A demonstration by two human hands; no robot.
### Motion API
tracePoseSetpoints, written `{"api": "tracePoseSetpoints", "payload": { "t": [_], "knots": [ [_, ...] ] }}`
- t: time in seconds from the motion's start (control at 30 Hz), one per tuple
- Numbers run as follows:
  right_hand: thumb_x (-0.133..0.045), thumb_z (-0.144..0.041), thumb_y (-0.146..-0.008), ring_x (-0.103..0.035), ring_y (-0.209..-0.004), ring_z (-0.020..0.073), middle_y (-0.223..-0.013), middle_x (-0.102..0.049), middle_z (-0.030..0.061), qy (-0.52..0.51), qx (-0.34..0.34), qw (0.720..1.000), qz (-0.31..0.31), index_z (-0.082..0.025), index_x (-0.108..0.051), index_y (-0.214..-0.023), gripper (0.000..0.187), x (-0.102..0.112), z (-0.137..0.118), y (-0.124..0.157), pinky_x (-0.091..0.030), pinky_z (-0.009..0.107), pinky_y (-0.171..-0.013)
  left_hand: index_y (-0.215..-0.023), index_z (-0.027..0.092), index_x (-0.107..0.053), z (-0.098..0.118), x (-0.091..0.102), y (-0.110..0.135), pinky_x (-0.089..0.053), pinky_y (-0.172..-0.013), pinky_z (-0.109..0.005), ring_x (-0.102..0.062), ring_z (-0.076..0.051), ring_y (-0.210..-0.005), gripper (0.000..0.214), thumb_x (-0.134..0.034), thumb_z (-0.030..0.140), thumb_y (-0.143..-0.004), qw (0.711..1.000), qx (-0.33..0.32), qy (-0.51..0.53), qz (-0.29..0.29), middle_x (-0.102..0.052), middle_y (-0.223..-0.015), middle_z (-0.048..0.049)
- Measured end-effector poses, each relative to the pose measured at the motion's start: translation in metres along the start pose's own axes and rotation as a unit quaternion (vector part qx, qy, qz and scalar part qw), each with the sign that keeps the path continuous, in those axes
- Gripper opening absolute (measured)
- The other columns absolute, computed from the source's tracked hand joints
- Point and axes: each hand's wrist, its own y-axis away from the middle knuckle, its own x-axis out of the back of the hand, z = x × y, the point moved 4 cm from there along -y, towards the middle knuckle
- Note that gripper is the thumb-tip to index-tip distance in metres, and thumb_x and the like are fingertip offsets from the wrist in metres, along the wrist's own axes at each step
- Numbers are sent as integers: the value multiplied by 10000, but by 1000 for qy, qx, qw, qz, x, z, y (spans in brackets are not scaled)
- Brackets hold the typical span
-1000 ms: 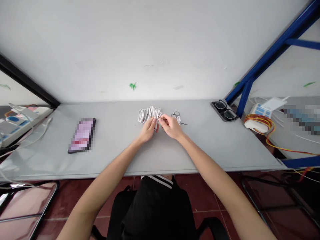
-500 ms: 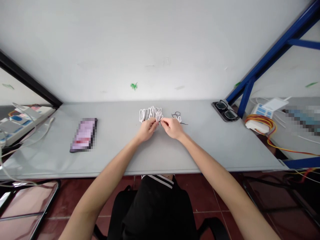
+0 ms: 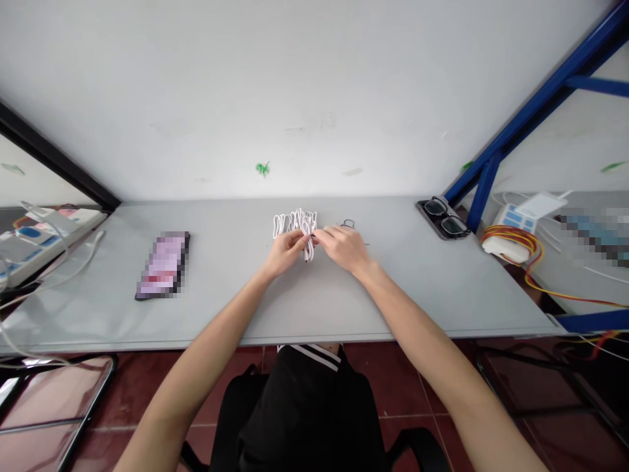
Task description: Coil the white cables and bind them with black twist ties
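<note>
Between my hands is a folded bundle of white cable [image 3: 308, 249], its looped end pointing down toward me. My left hand [image 3: 285, 252] grips the bundle from the left, thumb and fingers closed on it. From the right, my right hand [image 3: 344, 246] pinches a thin black twist tie [image 3: 313, 235] at the bundle's middle. Several more coiled white cables [image 3: 281, 225] lie just behind my left hand. Thin black ties [image 3: 348, 223] lie on the table behind my right hand, which hides most of them.
A phone [image 3: 163, 265] lies on the grey table [image 3: 226, 229] to the left. Glasses rest on a dark case [image 3: 442, 220] at the back right. Power strips with cords [image 3: 59, 229] stand at the left; a blue frame [image 3: 486, 187] rises at the right.
My right hand has turned over and its fingers now cover the white cable and ties on its right. More of the held bundle's lower end shows.
</note>
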Motion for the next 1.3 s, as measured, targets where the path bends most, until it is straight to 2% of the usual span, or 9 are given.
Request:
{"api": "tracePoseSetpoints", "payload": {
  "t": [0.1, 0.23, 0.37, 0.47, 0.67, 0.77, 1.03, 1.17, 1.3],
  "knots": [
    [-386, -162, -928, -519, -714, 177, -756, -648, 64, 22, 20, 1000, -10, -200, -633, -791, 285, 0, -1, 1, -268, 307, -643, -828, 130, -635, 0, 0, 1, -413, -604, -240, -532, -124, -647, 395, -503, 493, -909, 1000, -3, 7, -16, -627, -749, -47],
    [-426, -252, -926, -484, -618, 144, -676, -600, 16, -123, -40, 992, 3, -197, -618, -771, 253, -3, -1, 3, -289, 279, -609, -779, 149, -641, 6, 4, 3, -359, -566, -234, -463, -111, -590, 332, -509, 422, -914, 994, -51, -100, 10, -571, -653, -8],
    [-471, -339, -899, -446, -519, 125, -538, -511, -26, -351, -127, 926, -50, -193, -584, -687, 280, -13, 6, 1, -330, 262, -567, -795, 170, -655, 12, 6, 4, -417, -662, -245, -559, -139, -695, 221, -539, 329, -896, 982, -92, -157, 44, -643, -743, -26],
    [-495, -368, -885, -465, -537, 124, -567, -561, -12, -388, -153, 906, -67, -185, -603, -687, 291, -17, 12, 0, -348, 263, -569, -761, 168, -650, 10, 5, 3, -423, -632, -242, -567, -133, -680, 192, -580, 313, -866, 986, -78, -132, 57, -635, -756, -37],
    [-612, -461, -835, -559, -676, 146, -959, -672, 60, -318, -177, 931, 9, -212, -594, -1216, 455, -9, 13, 4, -457, 303, -658, -752, 145, -643, -5, 2, 2, -361, -497, -229, -468, -85, -513, 256, -629, 390, -827, 997, 44, -33, 62, -589, -634, -5],
    [-642, -433, -820, -568, -687, 158, -1029, -672, 74, -271, -138, 953, -18, -245, -507, -1372, 598, -8, 4, 5, -476, 329, -672, -822, 132, -660, -12, -2, 3, -449, -560, -243, -560, -112, -580, 264, -672, 394, -791, 993, 82, 44, 71, -651, -690, -35],
    [-717, -402, -768, -602, -923, 254, -1028, -683, 120, -84, -81, 991, -65, -170, -591, -1306, 599, -3, 1, 6, -448, 406, -838, -798, 133, -673, -16, -11, 1, -525, -658, -276, -649, -146, -677, 229, -632, 358, -815, 999, 48, 0, 25, -710, -766, -54],
    [-668, -416, -807, -573, -926, 272, -939, -682, 106, 19, -79, 993, -90, -161, -658, -1130, 412, 6, 10, 6, -421, 394, -835, -912, 146, -711, -16, -10, 1, -542, -819, -335, -691, -191, -863, 202, -595, 287, -824, 997, 46, -59, 35, -743, -978, -90],
    [-626, -372, -822, -526, -1010, 300, -1006, -660, 119, 102, -101, 985, -93, -177, -654, -1130, 365, 13, 21, 9, -396, 402, -860, -921, 150, -706, -15, -4, 2, -539, -775, -315, -683, -174, -806, 211, -547, 246, -822, 993, 69, -84, 55, -744, -978, -82]
  ]
}}
